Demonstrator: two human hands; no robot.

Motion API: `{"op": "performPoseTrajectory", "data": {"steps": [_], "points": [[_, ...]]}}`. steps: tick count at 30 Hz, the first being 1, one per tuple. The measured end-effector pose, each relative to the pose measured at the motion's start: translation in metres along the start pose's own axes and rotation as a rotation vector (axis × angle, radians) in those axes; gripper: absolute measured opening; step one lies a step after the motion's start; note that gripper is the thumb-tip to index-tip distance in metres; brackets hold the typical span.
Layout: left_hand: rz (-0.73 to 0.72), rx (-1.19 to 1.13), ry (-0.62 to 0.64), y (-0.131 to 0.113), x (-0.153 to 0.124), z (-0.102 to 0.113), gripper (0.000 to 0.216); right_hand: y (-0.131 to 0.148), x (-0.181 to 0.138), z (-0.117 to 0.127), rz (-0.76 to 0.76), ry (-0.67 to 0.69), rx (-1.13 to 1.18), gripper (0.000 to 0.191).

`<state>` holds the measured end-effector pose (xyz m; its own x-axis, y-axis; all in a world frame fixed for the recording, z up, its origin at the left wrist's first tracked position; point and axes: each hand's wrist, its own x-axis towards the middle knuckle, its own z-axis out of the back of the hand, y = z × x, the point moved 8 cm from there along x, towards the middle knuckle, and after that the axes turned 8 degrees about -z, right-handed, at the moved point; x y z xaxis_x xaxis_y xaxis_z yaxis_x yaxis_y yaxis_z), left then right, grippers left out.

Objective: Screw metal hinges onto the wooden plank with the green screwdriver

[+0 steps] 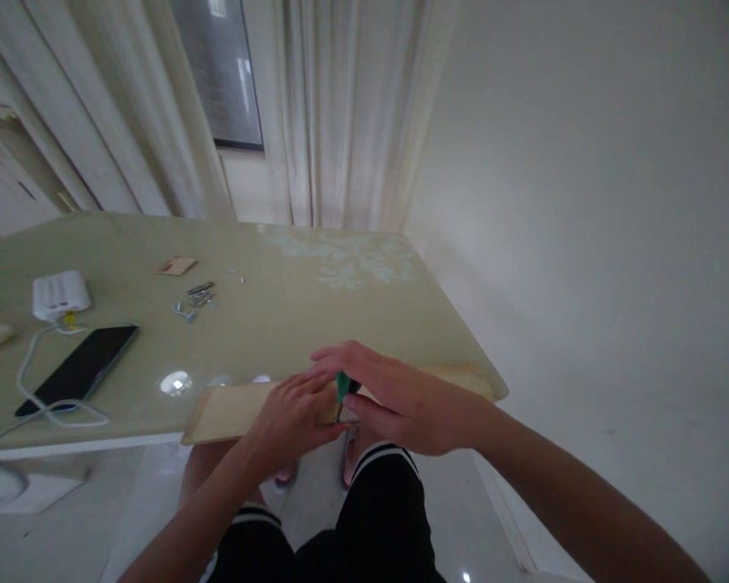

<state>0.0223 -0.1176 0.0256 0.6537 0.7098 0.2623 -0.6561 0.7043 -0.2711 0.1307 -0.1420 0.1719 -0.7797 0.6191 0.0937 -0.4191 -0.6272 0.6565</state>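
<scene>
A long pale wooden board (228,411) lies along the table's front edge and juts out over my legs. My left hand (295,414) lies across it, fingers on top and thumb at the front edge, holding it. In my right hand (398,398) is a screwdriver (343,385) with a green and black handle, held roughly upright. Its shaft points down at a small metal piece (340,423) by the board's front edge, beside my left thumb. My fingers partly cover that piece, so its kind is unclear.
Several screws and small metal parts (202,296) lie on the table (267,324), near a small wooden piece (176,265). At left are a phone (85,366), a white power adapter (61,295) and a looped white cable (27,364). A wall (583,243) stands at right.
</scene>
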Motion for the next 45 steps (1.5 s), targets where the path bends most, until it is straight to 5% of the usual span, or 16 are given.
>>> {"op": "performPoseTrajectory", "data": {"steps": [2,8,16,22,27,29,35,37,43,45], "points": [[0.009,0.012,0.012,0.002,-0.001,-0.003,0.026,-0.005,-0.002,0.001,-0.035,0.004,0.065,0.037],[-0.008,0.003,-0.002,-0.001,0.001,-0.002,0.030,-0.028,-0.004,-0.003,-0.202,-0.325,-0.054,0.039],[0.006,-0.013,0.004,0.003,0.000,-0.007,0.025,-0.003,-0.009,-0.005,0.075,-0.162,0.218,0.042],[-0.022,0.002,-0.043,-0.002,0.001,0.003,0.027,-0.018,-0.013,-0.007,0.007,-0.597,0.034,0.039],[-0.051,-0.027,-0.006,-0.009,0.003,0.008,0.028,-0.008,-0.010,-0.005,-0.001,-0.308,0.126,0.049],[-0.046,-0.012,-0.023,-0.007,0.003,0.008,0.035,-0.012,-0.011,0.001,0.001,-0.311,0.166,0.043],[-0.063,-0.027,-0.098,-0.001,-0.001,0.000,0.037,-0.028,-0.017,0.002,-0.059,-0.754,-0.023,0.028],[-0.061,-0.046,-0.105,0.000,-0.001,-0.001,0.032,-0.023,-0.013,-0.004,-0.033,-0.711,-0.051,0.026],[-0.040,-0.058,-0.050,-0.001,0.000,0.001,0.017,-0.013,-0.005,-0.016,0.143,-0.296,0.253,0.048],[-0.053,-0.059,-0.033,-0.003,0.000,0.001,0.016,-0.020,-0.003,-0.017,0.176,-0.336,0.313,0.043]]}}
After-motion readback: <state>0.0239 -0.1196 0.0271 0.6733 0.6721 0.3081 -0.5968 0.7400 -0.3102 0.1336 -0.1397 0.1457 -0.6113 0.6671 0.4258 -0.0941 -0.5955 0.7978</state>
